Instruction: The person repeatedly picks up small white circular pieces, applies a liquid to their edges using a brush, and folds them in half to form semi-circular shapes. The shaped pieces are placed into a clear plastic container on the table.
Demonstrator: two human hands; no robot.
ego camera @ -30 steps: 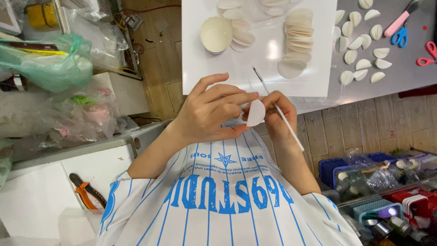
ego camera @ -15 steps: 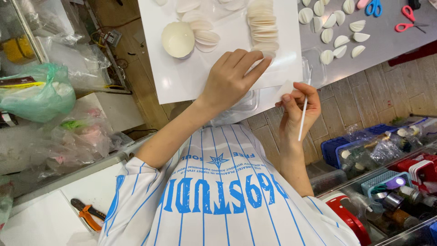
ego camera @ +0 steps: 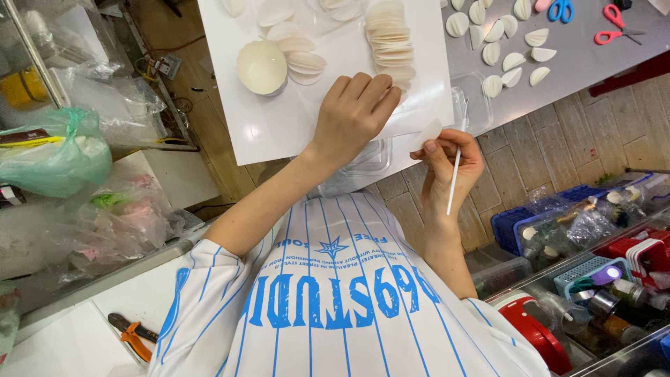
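A grey metal table (ego camera: 593,59) fills the upper right of the frame, its top evenly lit and faintly glossy. Below it, from the centre towards the right edge, runs a floor of brownish wood-look planks (ego camera: 551,150) (the seams show plainly). A darker stretch of floor (ego camera: 167,42) lies at the upper left, beside a metal shelf frame (ego camera: 31,52). A white cabinet top (ego camera: 63,342) occupies the lower left corner.

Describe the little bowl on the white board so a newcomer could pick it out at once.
Start at the white board above the left hand. Near its left side sits a cream bowl, beside flat overlapping discs. It alone is round, hollow and standing open side up.
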